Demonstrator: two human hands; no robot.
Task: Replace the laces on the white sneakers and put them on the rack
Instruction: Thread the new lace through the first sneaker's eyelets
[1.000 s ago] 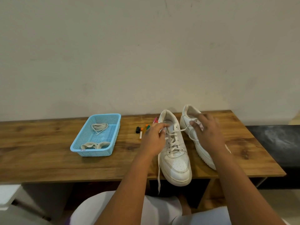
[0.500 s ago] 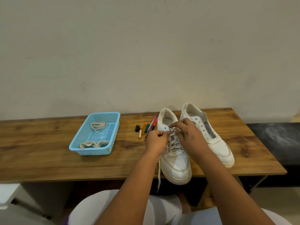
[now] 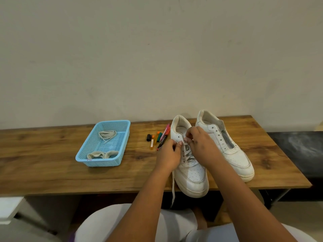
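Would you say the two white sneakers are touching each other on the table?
Cannot tell: in the head view the right hand covers the space between the laced sneaker and the unlaced sneaker.

Free: your bare bench (image 3: 43, 163) left of the basket (image 3: 104, 145) | Blocked: markers (image 3: 158, 139) between basket and laced sneaker (image 3: 190, 172)

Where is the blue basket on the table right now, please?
In the head view the blue basket sits left of centre on the wooden table, left of the markers and the laced sneaker.
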